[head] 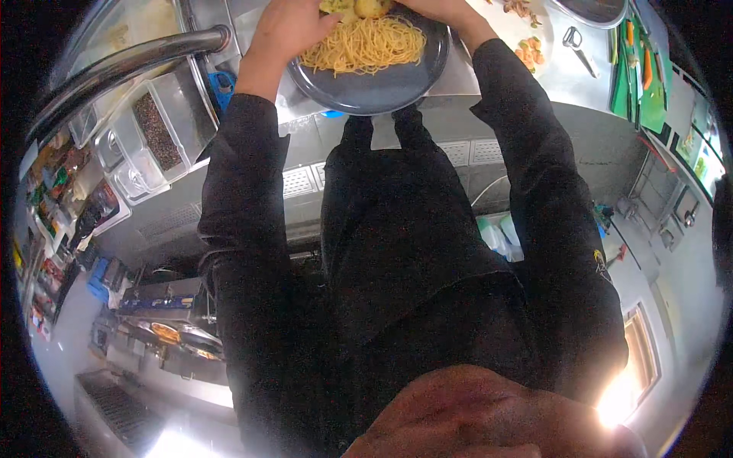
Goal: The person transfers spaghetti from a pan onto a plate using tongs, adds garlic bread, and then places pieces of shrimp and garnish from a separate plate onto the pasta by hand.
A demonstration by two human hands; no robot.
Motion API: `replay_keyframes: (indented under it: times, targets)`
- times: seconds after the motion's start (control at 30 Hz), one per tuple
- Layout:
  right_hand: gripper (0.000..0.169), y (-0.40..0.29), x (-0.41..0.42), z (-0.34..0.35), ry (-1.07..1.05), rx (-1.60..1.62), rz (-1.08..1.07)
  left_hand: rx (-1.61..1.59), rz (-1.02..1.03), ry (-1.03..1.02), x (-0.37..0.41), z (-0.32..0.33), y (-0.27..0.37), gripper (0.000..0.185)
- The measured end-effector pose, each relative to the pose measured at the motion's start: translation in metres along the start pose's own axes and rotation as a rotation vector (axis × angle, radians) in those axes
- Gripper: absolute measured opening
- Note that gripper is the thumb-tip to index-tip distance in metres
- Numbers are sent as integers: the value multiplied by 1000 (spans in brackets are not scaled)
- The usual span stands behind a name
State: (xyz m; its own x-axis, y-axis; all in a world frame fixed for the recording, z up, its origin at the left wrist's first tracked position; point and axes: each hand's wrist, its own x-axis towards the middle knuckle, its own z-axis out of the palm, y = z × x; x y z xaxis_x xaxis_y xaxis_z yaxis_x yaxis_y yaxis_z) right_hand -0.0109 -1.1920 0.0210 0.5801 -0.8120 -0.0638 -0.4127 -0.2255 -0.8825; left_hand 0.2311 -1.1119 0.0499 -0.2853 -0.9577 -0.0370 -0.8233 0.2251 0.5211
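Note:
A dark round plate point(366, 94) lies at the front edge of the steel counter. Cooked spaghetti point(372, 46) is heaped on it, with browned bread-like pieces point(372, 8) behind the heap. My left hand point(292, 28) is over the plate's left side, its thumb beside the pasta; whether it touches the food is unclear. At the plate's far right edge is my right hand point(438, 8), partly cut off by the top of the picture, its fingers hidden. A white surface to the right bears small orange-pink food pieces point(529, 52) and brownish scraps point(520, 10).
Scissors point(579, 51) lie right of the white surface. Knives and an orange-handled tool point(647, 70) rest on a green cutting board point(653, 106). A curved metal rail point(137, 68) crosses the left, near clear containers, one holding dark grains point(157, 129). A metal bowl point(595, 12) stands at upper right.

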Motion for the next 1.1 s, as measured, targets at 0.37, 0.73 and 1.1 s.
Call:
replay_keyframes:
  times: [0.37, 0.73, 1.1]
  targets:
    - [90, 2, -16, 6, 66, -317, -131, -70, -65, 60, 0, 4, -25, 57]
    - [93, 3, -19, 8, 78, -233, -128, -104, 4, 106, 1, 5, -31, 53]
    - [50, -29, -157, -7, 212, -288, 329, -99, 88, 179, -62, 17, -4, 56]
